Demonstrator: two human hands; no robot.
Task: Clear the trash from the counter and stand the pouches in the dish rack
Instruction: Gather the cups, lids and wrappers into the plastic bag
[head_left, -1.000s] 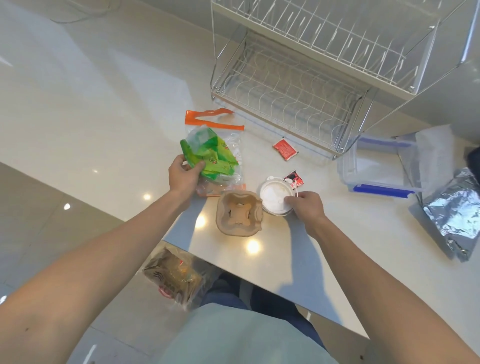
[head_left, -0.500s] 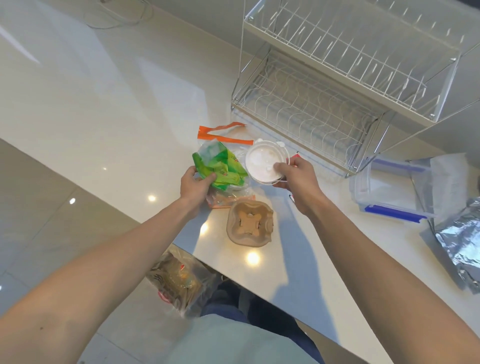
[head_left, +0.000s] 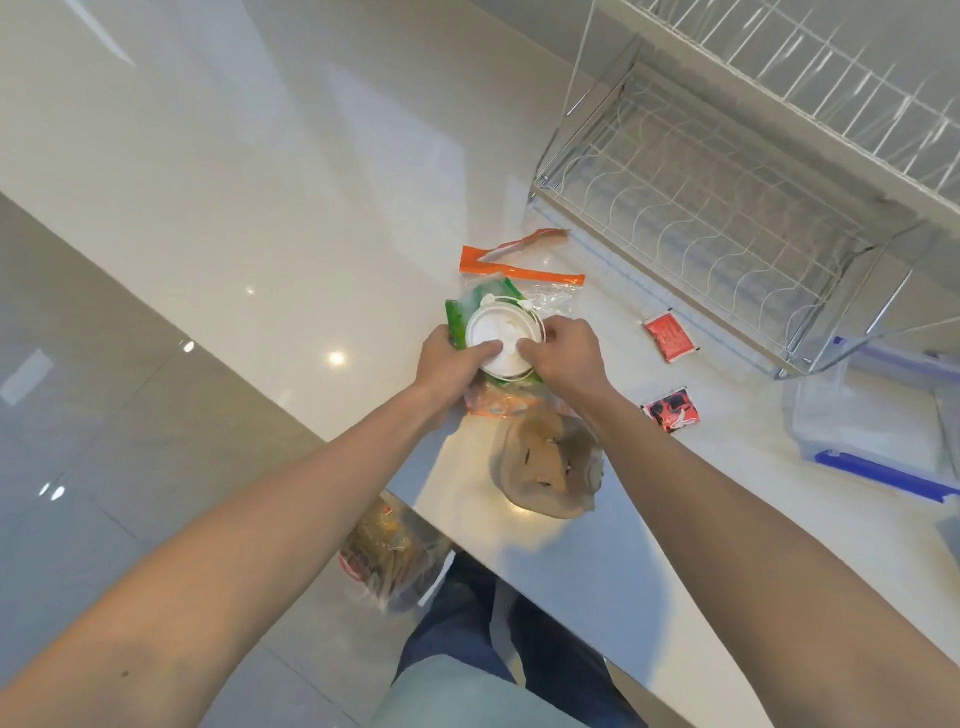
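Observation:
A white plastic cup lid (head_left: 501, 332) lies on top of a green wrapper (head_left: 456, 322) and a clear zip bag with an orange strip (head_left: 519, 270). My left hand (head_left: 449, 364) grips the green wrapper, its thumb pressed on the lid. My right hand (head_left: 566, 356) pinches the lid's right rim. A brown pulp cup holder (head_left: 548, 470) sits just in front of my hands. A red sachet (head_left: 670, 338) and a red-and-black sachet (head_left: 671, 409) lie to the right. The wire dish rack (head_left: 727, 218) stands at the back right.
Clear plastic pouches with blue zip strips (head_left: 872, 441) lie right of the rack. The white counter (head_left: 311, 208) stretches left and back. Below its near edge, a clear bag of brown trash (head_left: 389, 561) hangs by my legs.
My right hand lifted the lid off the counter and carried it left onto the green wrapper. My left hand now pins it with the thumb. My view shifted left.

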